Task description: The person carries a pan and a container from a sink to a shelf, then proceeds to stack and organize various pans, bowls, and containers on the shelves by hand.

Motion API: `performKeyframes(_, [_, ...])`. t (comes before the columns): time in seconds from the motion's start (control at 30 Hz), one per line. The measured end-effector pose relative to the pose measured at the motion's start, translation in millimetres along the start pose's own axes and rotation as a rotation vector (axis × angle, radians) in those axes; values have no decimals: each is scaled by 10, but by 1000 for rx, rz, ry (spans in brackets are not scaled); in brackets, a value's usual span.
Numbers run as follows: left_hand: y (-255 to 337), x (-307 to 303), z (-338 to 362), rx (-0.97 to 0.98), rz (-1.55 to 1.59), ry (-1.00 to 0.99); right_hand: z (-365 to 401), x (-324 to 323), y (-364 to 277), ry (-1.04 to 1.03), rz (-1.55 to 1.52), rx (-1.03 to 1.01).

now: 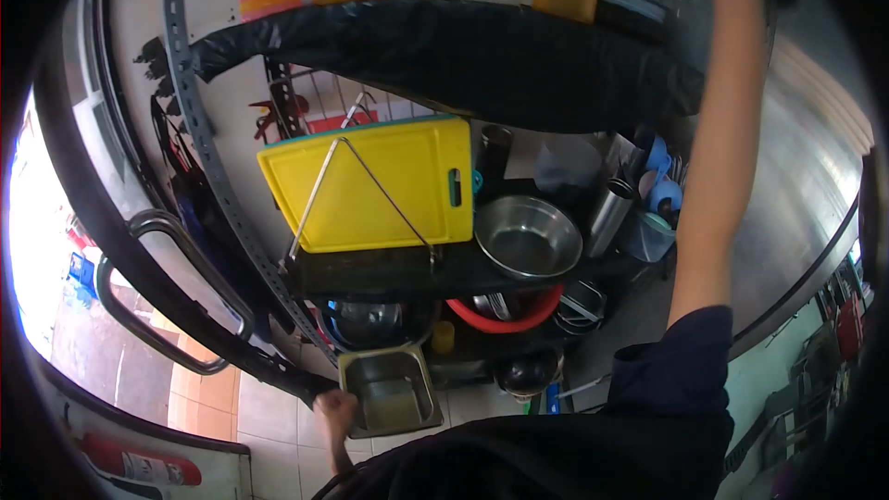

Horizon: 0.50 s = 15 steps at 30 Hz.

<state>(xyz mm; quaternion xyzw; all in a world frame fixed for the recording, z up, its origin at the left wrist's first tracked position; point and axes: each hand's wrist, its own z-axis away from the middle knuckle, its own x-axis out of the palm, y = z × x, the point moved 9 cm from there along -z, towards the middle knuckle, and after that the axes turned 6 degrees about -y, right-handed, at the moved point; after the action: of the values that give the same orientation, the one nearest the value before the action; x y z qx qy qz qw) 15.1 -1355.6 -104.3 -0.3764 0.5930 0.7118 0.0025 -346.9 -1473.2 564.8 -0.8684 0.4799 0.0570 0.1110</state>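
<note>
**Kitchen storage rack: stowage and hand positions**

Daylight enters at the far left, where a glazed door with a looped steel handle [171, 292] stands, and a red fire extinguisher [139, 468] lies low beside it, within reach of the exit. A slotted steel post [208, 153] carries the rack.

The left hand [335, 412] is clenched on the lower end of the dark rack rail [278, 366], apparently as a brace for the body. Just beside it sits a rectangular steel pan [389, 393], open side up, on the lowest level.

Above, a yellow cutting board [370, 190] stands on edge against a wire stand [319, 185], a position that would let it drain and dry. A steel bowl [526, 236] is tipped toward the viewer next to it, with a red basin [509, 319] below. A black plastic sheet [444, 56] drapes over the upper shelf as a cover.

Blue cups [659, 176] are crowded at the right end. The right forearm [718, 157] rises straight past them to the topmost level. The right hand is out of frame, so its grip cannot be told.
</note>
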Motion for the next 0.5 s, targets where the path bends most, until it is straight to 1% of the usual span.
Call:
performKeyframes(0.03, [2, 47, -125, 66, 112, -53, 365, -54, 36, -180, -97, -4])
performKeyframes(0.07, [348, -17, -156, 79, 149, -138, 717, -50, 115, -363, -198, 2])
performKeyframes(0.1, [539, -38, -202, 111, 255, -130, 1027, 47, 409, -383, -305, 9])
performKeyframes(0.13, [888, -99, -224, 162, 186, -154, 1420, 223, 734, -399, -413, 20])
performKeyframes(0.17, [975, -55, -281, 141, 272, -197, 1846, 393, 980, -492, -438, 174])
performKeyframes(0.2, [1241, 14, -253, 179, 492, -260, 2279, 533, 1198, -669, -277, 319])
performKeyframes(0.23, [1348, 35, -274, 177, 437, -299, 2747, 772, 1537, -779, -369, 381])
performKeyframes(0.3, [1465, 139, -273, 185, 435, -298, 3600, 1049, 2029, -882, -239, 436])
performKeyframes(0.33, [1543, 168, -248, 189, 411, -286, 3950, 1151, 2139, -940, -223, 405])
performKeyframes(0.37, [1561, 229, -240, 196, 404, -288, 4140, 1144, 2026, -983, -147, 344])
performKeyframes(0.4, [1507, 319, -226, 188, 398, -291, 4277, 1198, 1883, -1000, -159, 254])
performKeyframes(0.43, [1433, 407, -201, 175, 389, -297, 4427, 1243, 1703, -874, -73, -21])
performKeyframes(0.47, [1363, 502, -181, 175, 377, -304, 4678, 1402, 1675, -1010, -84, -31])
performKeyframes(0.5, [1280, 585, -161, 170, 304, -291, 4746, 1445, 1652, -973, -71, -62])
